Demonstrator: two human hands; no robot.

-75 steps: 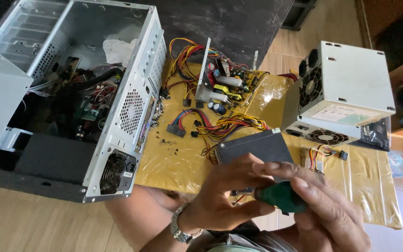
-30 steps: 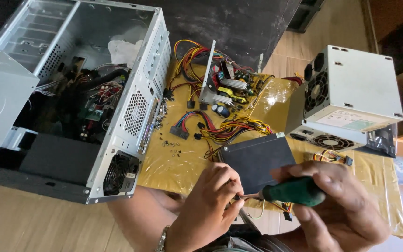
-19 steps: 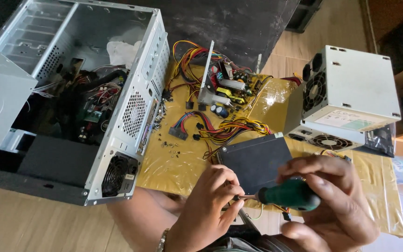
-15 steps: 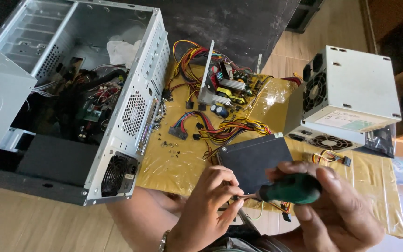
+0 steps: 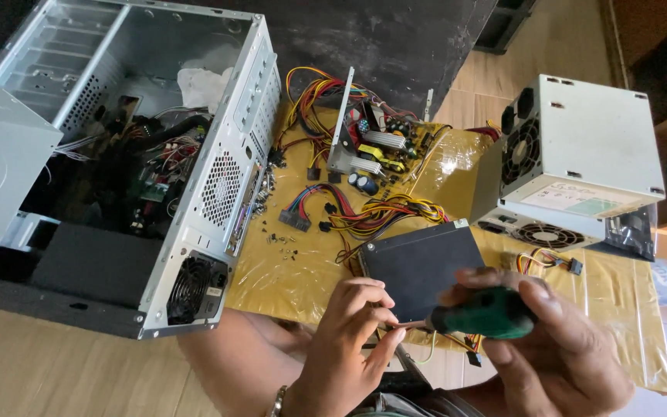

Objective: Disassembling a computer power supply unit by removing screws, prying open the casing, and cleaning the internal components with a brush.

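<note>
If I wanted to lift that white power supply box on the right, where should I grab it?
Probably best to take the power supply by its two plain flat sides, coming down from above with the hands spread across its top. It rests on another unit, so the lower edges are awkward to reach. The near faces carry fan grilles, better left untouched.

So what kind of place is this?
Probably a computer repair spot: an opened silver metal computer case, bare power-supply boards with coloured wires, and a right hand holding a green-handled screwdriver.
</note>
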